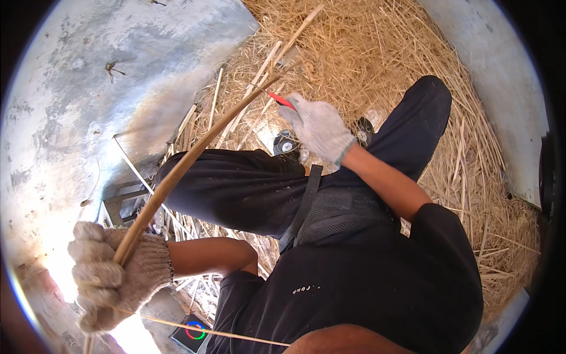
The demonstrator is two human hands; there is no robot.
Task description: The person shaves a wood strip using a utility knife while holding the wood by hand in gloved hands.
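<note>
My left hand (118,274), in a knitted off-white glove, is closed round the thick near end of a long bamboo strip (183,168). The strip rises diagonally across my bent leg and tapers toward the far middle. In the same kind of glove, my right hand (318,127) is closed on a slim red tool (282,100). The tool's tip points at the strip's far part; whether the two touch I cannot tell. Its blade, if any, does not show clearly. A thin pale strip (218,333) runs from beside my left hand across to my body.
Straw-coloured shavings (377,47) and loose split strips (253,88) cover the floor ahead and to the right. Grey walls (106,71) stand at the left and right (501,76). A low wooden frame (125,200) is by my left knee. A dark device (191,333) with a coloured ring lies below.
</note>
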